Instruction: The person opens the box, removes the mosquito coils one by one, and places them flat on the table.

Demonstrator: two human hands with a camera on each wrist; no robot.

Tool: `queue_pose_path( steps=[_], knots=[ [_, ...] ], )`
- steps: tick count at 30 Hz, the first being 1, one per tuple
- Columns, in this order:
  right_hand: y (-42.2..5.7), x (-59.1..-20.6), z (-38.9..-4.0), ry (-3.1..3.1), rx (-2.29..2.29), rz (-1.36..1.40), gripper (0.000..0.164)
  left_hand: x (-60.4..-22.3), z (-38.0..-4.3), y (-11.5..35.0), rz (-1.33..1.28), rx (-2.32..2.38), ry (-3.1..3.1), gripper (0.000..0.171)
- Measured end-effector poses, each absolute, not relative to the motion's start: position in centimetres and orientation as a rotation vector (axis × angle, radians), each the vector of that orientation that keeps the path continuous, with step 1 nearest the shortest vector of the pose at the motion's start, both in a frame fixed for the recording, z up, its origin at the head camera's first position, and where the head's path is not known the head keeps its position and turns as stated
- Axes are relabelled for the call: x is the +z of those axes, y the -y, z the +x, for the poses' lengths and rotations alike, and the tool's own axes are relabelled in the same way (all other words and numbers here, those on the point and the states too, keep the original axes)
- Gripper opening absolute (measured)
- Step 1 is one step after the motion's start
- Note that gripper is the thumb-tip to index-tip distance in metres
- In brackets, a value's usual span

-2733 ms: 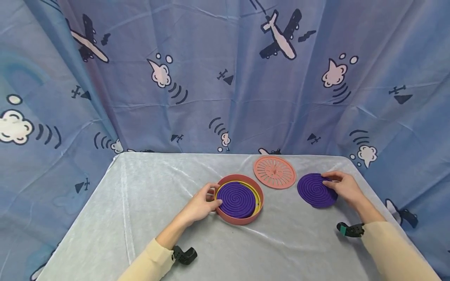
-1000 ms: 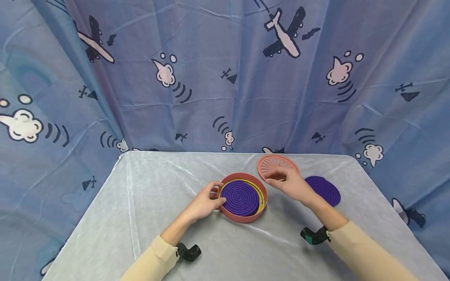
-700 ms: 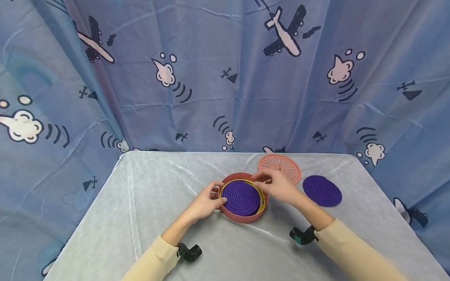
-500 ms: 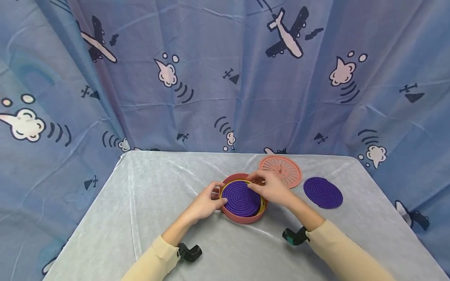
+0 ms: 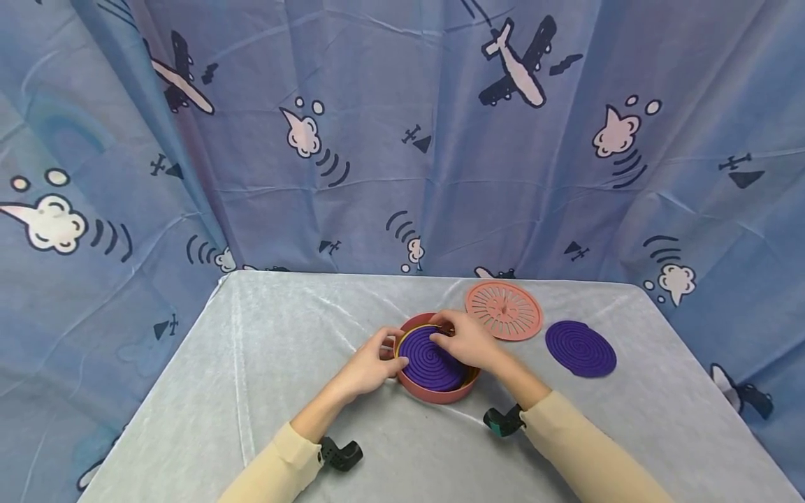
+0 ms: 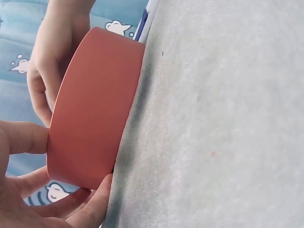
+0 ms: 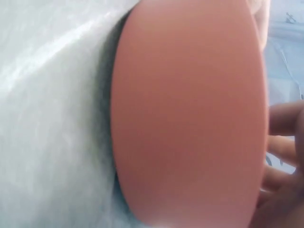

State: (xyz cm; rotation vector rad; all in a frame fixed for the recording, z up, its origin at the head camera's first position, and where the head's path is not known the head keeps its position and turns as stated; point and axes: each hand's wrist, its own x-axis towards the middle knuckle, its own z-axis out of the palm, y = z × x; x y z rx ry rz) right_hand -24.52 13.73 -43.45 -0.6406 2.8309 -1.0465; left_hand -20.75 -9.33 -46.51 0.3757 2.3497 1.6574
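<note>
A round coral-red box [image 5: 434, 397] with a yellow inner rim sits on the table. Inside it lies a purple mosquito coil [image 5: 428, 363]. My left hand [image 5: 367, 363] grips the box's left side, thumb at the rim and fingers round the outer wall; the left wrist view shows this wall [image 6: 95, 109] close up. From the right, my right hand [image 5: 472, 342] reaches over the box, thumb over the coil and curved fingers by its far edge, a gap showing between them. The right wrist view has the box wall [image 7: 190, 114] in front, hiding the fingertips' contact.
Behind the box to the right lies a slotted coral lid [image 5: 511, 314] with a small upright piece at its middle. Further right, flat on the grey cloth [image 5: 302, 314], is another purple coil [image 5: 580, 348]. A patterned blue curtain [image 5: 365, 161] hangs behind the table.
My right hand has let go of the coil at the right, which stays on the table, and has moved left over the box. My left hand keeps its grip on the box.
</note>
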Motion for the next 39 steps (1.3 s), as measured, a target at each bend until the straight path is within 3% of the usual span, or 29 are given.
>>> queue_pose_path(
  steps=[14,39],
  knots=[
    [-12.5,-43.9,-24.7,-2.877,-0.935,-0.592,0.03,-46.6,-20.8,9.3,0.379,1.658,-2.338,0.049],
    [-15.7,-42.4,-24.9,-2.602,-1.328,-0.486,0.017,-46.5,-20.8,9.4,0.364,1.625,-2.355,0.049]
  ],
)
